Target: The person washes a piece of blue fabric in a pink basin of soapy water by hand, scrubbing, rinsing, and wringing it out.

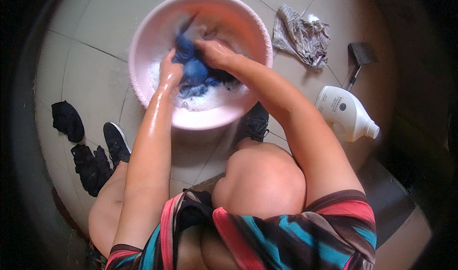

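Note:
A pink plastic basin point(200, 121) stands on the floor before me, with soapy water and white suds point(205, 102) in it. Wet dark-blue cloth point(195, 70) lies bunched in the suds, one part of it drawn up toward the far wall. On its left side my left hand point(171, 70) grips the cloth, thumb and fingers wet. My right hand point(216, 53) holds the same cloth from the right; its fingertips are blurred and partly hidden in the folds.
Right of the basin lie a crumpled grey patterned cloth point(302, 37), a black-headed brush point(361, 53) with a metal handle, and a white detergent bottle point(341, 114) bearing writing. Black garments point(68, 121) lie on the tiled floor point(89, 77) at left, near my shoe point(116, 139).

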`<state>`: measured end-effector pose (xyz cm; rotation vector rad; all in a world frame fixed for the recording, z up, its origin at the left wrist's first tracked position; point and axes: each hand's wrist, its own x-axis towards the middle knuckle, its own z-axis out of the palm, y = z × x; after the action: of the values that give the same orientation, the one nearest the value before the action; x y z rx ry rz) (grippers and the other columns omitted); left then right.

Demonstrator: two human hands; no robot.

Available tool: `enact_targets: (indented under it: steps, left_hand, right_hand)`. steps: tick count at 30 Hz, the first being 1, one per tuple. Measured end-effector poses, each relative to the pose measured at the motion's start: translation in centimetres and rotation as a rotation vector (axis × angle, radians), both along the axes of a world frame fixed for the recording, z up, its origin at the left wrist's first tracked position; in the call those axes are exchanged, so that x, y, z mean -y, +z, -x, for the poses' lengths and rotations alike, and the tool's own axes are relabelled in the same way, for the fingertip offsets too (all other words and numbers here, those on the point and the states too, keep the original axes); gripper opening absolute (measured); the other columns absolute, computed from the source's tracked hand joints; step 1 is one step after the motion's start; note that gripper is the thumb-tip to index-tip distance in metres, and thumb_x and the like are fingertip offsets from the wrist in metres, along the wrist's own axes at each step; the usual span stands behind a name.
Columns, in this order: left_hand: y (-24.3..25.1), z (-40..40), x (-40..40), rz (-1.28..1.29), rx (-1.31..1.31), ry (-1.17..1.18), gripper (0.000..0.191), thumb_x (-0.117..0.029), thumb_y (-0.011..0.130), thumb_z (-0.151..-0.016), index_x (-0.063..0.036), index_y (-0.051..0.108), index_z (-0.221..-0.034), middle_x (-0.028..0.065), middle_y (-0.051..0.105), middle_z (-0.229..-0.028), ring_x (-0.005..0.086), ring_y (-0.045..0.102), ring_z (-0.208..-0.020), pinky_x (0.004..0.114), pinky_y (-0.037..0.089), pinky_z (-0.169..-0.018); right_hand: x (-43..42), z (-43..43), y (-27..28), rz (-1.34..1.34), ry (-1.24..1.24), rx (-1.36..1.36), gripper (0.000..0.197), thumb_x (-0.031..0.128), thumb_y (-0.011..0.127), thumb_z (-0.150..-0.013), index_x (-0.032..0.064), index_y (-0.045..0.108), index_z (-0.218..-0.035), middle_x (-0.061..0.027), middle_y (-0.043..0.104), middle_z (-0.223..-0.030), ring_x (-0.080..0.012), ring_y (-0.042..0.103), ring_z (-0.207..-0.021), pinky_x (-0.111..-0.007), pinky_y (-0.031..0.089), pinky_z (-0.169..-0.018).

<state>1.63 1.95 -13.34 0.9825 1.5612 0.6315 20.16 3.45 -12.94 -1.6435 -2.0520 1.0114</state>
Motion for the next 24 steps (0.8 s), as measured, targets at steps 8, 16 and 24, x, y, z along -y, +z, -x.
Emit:
enact_targets:
  steps: [8, 16, 24]
  left_hand:
    - [5.7, 0.8, -0.2, 0.41, 0.939, 0.374, 0.035, -0.031, 0.052, -0.087, -0.0017, 0.053, -0.105, 0.0158, 0.057, -0.106, 0.0285, 0.056, -0.099, 0.038, 0.045, -0.092]
    - [6.8, -4.6, 1.6, 0.595, 0.863, 0.479, 0.055, -0.05, 0.043, -0.092, -0.0037, 0.049, -0.121, 0.0108, 0.056, -0.115, 0.0259, 0.057, -0.103, 0.041, 0.047, -0.089]
    - [8.8, -5.8, 2.9, 0.499, 0.915, 0.5, 0.039, -0.038, 0.041, -0.095, -0.0062, 0.054, -0.114, 0.0107, 0.06, -0.11, 0.0252, 0.057, -0.1, 0.041, 0.047, -0.088]
  right_hand:
    - [4.4, 8.6, 10.4, -0.02, -0.072, -0.217, 0.036, 0.028, 0.067, -0.064, 0.0004, 0.061, -0.086, -0.0226, 0.051, -0.105, -0.0384, 0.052, -0.095, -0.044, 0.044, -0.087]
    - [0.9, 3.1, 6.6, -0.077, -0.558, 0.066, 0.026, 0.026, 0.054, -0.082, 0.0019, 0.063, -0.075, -0.0219, 0.056, -0.091, -0.0394, 0.057, -0.082, -0.045, 0.048, -0.075]
    - [2.8, 5.0, 7.7, 0.036, -0.49, -0.026, 0.02, 0.024, 0.056, -0.079, 0.0061, 0.064, -0.075, -0.0228, 0.06, -0.095, -0.0391, 0.06, -0.084, -0.048, 0.045, -0.069]
